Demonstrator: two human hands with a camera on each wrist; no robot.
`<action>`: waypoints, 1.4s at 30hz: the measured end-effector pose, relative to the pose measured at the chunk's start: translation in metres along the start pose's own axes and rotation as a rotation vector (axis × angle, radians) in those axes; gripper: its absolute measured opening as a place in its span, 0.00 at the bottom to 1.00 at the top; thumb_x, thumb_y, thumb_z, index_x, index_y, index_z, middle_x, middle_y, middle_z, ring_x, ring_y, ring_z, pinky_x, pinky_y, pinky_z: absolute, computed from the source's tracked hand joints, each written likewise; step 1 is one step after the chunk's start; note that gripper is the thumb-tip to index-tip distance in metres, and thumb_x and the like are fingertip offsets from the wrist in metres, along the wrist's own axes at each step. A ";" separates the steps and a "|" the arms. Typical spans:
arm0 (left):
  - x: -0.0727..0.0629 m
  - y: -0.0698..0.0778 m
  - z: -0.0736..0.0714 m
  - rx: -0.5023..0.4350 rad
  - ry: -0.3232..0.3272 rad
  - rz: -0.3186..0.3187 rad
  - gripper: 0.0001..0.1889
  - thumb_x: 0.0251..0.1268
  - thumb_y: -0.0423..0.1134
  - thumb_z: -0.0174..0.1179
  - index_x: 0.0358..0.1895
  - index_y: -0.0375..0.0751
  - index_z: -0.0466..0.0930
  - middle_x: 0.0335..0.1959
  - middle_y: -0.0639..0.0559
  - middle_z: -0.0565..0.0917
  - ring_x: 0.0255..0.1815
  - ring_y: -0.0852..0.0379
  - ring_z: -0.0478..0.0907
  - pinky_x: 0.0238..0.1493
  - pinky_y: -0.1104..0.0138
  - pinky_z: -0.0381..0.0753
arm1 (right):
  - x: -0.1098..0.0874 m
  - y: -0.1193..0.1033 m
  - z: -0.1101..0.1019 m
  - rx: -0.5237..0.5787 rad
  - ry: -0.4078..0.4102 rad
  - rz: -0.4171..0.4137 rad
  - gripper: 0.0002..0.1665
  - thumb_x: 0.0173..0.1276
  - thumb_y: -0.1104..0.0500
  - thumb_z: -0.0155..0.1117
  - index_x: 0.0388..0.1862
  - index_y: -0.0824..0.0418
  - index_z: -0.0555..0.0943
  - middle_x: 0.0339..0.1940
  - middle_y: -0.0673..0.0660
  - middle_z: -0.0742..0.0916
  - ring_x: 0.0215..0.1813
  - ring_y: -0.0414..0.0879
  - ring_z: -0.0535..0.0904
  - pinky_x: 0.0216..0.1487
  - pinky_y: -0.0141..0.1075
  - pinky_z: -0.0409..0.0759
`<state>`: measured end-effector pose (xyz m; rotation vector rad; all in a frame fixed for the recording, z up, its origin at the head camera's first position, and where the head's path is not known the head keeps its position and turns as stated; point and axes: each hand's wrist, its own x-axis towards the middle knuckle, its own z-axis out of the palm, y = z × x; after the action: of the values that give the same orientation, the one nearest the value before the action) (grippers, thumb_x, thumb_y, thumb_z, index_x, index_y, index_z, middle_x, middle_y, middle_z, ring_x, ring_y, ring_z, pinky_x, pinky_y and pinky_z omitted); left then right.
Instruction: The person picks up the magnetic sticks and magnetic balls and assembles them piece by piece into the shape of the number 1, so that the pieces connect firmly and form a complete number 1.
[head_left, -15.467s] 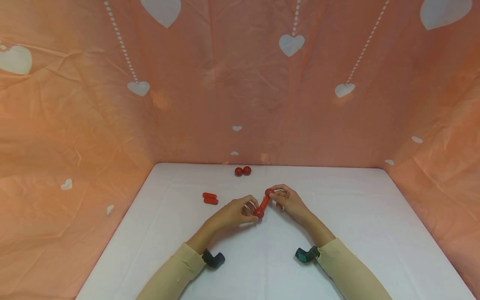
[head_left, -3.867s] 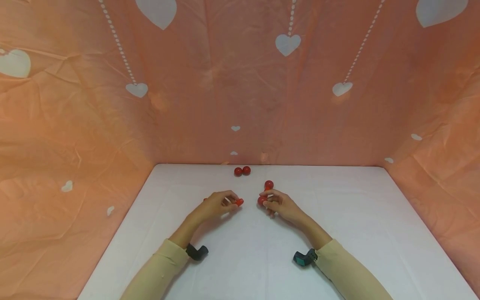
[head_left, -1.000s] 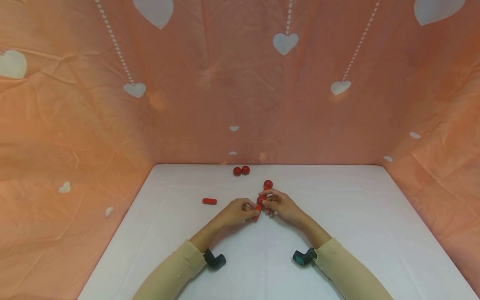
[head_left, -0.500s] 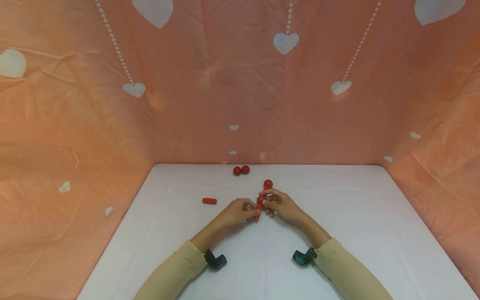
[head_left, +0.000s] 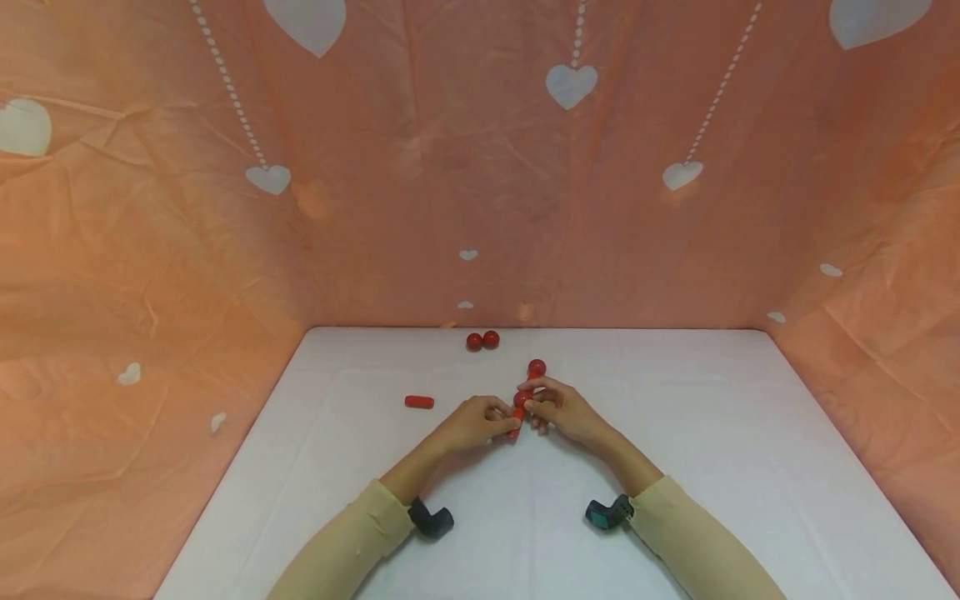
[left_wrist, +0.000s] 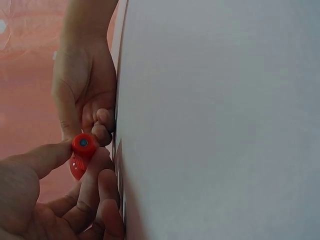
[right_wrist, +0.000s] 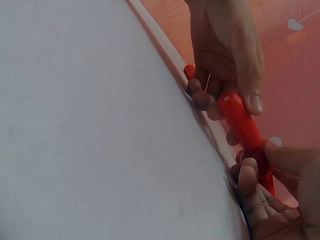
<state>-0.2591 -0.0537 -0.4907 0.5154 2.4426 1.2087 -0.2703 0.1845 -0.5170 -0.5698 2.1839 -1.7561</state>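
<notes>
My left hand [head_left: 472,423] pinches a short red rod [right_wrist: 240,122] between thumb and fingers. The rod's far end meets a red ball [head_left: 522,400]; whether it is fixed there I cannot tell. Thumb and fingers of my right hand [head_left: 566,410] grip that ball. Beyond it a second rod, partly behind the right fingers, runs to another red ball [head_left: 537,367], all in one line. In the left wrist view the held rod's near end [left_wrist: 83,144] shows a small grey-blue disc at its centre.
A loose red rod [head_left: 419,402] lies on the white table [head_left: 675,467], left of my hands. Two red balls [head_left: 482,341] sit side by side near the back edge. An orange-pink cloth [head_left: 420,208] with white hearts hangs behind and at both sides.
Earlier, both hands held a piece of two balls and a rod. My left hand then took one of the two loose rods and brought it rightward to the nearer ball. Lately hardly anything moves.
</notes>
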 end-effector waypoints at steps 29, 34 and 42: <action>0.003 -0.005 -0.011 0.010 0.025 -0.020 0.14 0.81 0.48 0.62 0.56 0.43 0.87 0.39 0.54 0.86 0.41 0.55 0.81 0.42 0.64 0.85 | -0.001 0.003 0.002 0.019 0.022 0.025 0.24 0.81 0.63 0.64 0.72 0.66 0.76 0.44 0.62 0.87 0.38 0.49 0.84 0.38 0.34 0.86; 0.007 -0.006 -0.019 0.043 0.083 -0.023 0.13 0.80 0.48 0.63 0.55 0.45 0.87 0.42 0.52 0.86 0.42 0.54 0.82 0.42 0.63 0.86 | -0.001 0.003 0.002 0.028 0.018 0.025 0.24 0.81 0.64 0.65 0.72 0.66 0.76 0.43 0.63 0.87 0.38 0.50 0.84 0.38 0.34 0.86; 0.017 -0.002 -0.033 0.141 0.196 -0.014 0.11 0.80 0.47 0.65 0.55 0.47 0.86 0.47 0.52 0.88 0.50 0.52 0.83 0.52 0.57 0.85 | -0.001 0.000 0.003 0.048 0.008 0.025 0.24 0.81 0.65 0.63 0.72 0.68 0.75 0.41 0.63 0.88 0.37 0.48 0.83 0.37 0.33 0.86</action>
<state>-0.2897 -0.0695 -0.4763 0.4356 2.7064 1.1348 -0.2685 0.1826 -0.5179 -0.5230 2.1386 -1.7959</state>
